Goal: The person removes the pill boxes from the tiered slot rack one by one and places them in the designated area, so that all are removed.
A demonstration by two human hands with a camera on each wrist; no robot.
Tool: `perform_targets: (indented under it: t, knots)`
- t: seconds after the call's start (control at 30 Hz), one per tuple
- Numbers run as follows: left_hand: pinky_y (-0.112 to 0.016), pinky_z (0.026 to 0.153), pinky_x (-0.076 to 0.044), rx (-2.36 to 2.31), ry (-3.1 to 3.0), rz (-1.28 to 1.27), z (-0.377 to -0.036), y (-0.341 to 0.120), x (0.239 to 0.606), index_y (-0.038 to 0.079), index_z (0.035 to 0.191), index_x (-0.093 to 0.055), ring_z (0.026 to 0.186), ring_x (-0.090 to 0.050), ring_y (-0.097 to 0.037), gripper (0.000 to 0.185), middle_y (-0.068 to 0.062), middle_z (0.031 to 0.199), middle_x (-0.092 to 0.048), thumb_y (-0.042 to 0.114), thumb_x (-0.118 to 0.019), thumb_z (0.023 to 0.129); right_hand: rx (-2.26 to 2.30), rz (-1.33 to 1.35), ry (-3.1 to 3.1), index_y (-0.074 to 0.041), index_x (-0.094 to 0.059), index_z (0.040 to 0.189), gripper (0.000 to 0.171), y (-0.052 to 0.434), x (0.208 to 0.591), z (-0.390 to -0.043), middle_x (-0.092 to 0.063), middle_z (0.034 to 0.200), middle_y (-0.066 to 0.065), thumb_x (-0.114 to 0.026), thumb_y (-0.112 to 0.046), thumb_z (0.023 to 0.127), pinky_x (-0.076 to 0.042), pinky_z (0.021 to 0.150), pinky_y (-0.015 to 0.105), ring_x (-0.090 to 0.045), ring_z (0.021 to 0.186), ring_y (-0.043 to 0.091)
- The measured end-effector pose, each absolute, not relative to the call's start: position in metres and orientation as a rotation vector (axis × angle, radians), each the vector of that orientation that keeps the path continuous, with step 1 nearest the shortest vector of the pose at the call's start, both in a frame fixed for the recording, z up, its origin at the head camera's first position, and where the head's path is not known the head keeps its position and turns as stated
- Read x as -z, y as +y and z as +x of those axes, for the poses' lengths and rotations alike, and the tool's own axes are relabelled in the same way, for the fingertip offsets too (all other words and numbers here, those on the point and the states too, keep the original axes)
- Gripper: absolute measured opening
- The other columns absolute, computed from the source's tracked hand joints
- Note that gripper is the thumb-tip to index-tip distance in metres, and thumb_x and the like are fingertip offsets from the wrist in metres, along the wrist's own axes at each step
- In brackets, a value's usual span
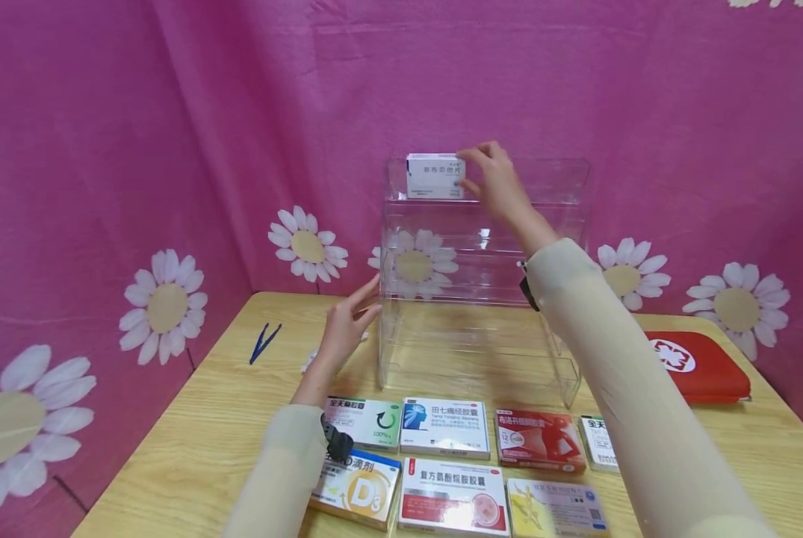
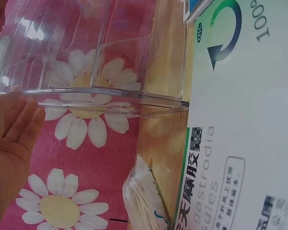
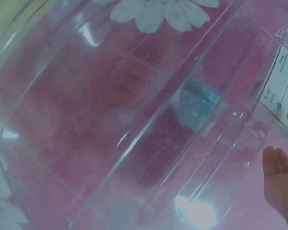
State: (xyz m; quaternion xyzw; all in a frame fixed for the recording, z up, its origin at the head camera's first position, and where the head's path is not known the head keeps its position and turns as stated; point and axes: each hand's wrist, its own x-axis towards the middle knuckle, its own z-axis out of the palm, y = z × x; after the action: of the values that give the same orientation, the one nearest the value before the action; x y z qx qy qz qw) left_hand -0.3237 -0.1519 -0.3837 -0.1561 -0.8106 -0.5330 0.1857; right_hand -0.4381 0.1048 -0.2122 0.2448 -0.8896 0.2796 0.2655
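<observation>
A clear acrylic tiered rack (image 1: pixel 468 329) stands on the table. On its top tier, at the left, a small white medicine box (image 1: pixel 435 179) stands upright, its printed face to the front. My right hand (image 1: pixel 498 183) pinches this box by its right edge, one fingertip at the upper corner and the thumb lower down. In the right wrist view the thumb overlaps the box's (image 3: pixel 281 91) corner. My left hand (image 1: pixel 347 325), fingers extended, rests against the rack's left side; the left wrist view has the fingertips right at the clear edge.
Several medicine boxes lie in rows before the rack, among them a red box (image 1: pixel 539 441) and a vitamin D3 box (image 1: pixel 359 489). Blue tweezers (image 1: pixel 264 344) lie at the left, a bag of cotton swabs (image 2: pixel 145 199) beside the rack. A red first-aid case (image 1: pixel 704 366) sits at the right.
</observation>
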Motion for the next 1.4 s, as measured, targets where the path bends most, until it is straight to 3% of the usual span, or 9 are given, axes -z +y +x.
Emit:
perform_targets:
  t: [0.23, 0.57, 0.9, 1.1, 1.4]
  knots:
    - [-0.037, 0.100, -0.055, 1.499, -2.266, -0.453, -0.324, -0.152, 0.383, 0.010, 0.142, -0.051, 0.121, -0.062, -0.032, 0.051, -0.016, 0.134, -0.062, 0.003, -0.063, 0.093, -0.795, 0.656, -2.353, 0.002, -0.053, 0.124, 0.038, 0.096, 0.216, -0.441, -0.058, 0.122, 0.027, -0.068, -0.005, 0.089, -0.047, 0.109, 0.050, -0.055, 0.117, 0.041]
    - [-0.036, 0.100, -0.055, 1.498, -2.265, -0.483, -0.326, -0.146, 0.383, 0.011, 0.142, -0.052, 0.121, -0.062, -0.031, 0.051, -0.016, 0.134, -0.061, 0.003, -0.063, 0.093, -0.952, 0.587, -2.222, 0.004, -0.054, 0.117, 0.031, 0.099, 0.221, -0.443, -0.057, 0.113, 0.027, -0.065, 0.005, 0.088, -0.055, 0.100, 0.043, -0.060, 0.106, 0.039]
    - [-0.036, 0.098, -0.056, 1.497, -2.257, -0.480, -0.328, -0.145, 0.381, 0.011, 0.141, -0.052, 0.119, -0.064, -0.033, 0.052, -0.017, 0.134, -0.061, 0.003, -0.065, 0.092, -1.102, 0.545, -2.097, 0.009, -0.054, 0.117, 0.030, 0.119, 0.214, -0.439, -0.051, 0.116, 0.025, -0.062, 0.010, 0.088, -0.058, 0.100, 0.032, -0.063, 0.112, 0.034]
    - [-0.036, 0.099, -0.056, 1.520, -2.267, -0.485, -0.328, -0.145, 0.381, 0.009, 0.142, -0.051, 0.121, -0.063, -0.033, 0.051, -0.017, 0.136, -0.059, 0.003, -0.064, 0.092, -1.131, 0.469, -2.027, 0.007, -0.055, 0.117, 0.031, 0.138, 0.210, -0.434, -0.053, 0.114, 0.019, -0.064, 0.009, 0.088, -0.057, 0.099, 0.024, -0.064, 0.112, 0.031]
    - [-0.036, 0.101, -0.055, 1.493, -2.312, -0.475, -0.330, -0.147, 0.381, 0.012, 0.144, -0.050, 0.123, -0.061, -0.030, 0.052, -0.014, 0.138, -0.059, 0.005, -0.063, 0.094, -1.180, 0.408, -1.994, 0.005, -0.057, 0.120, 0.034, 0.174, 0.215, -0.413, -0.051, 0.105, -0.004, -0.068, 0.004, 0.087, -0.057, 0.096, 0.021, -0.066, 0.109, 0.026]
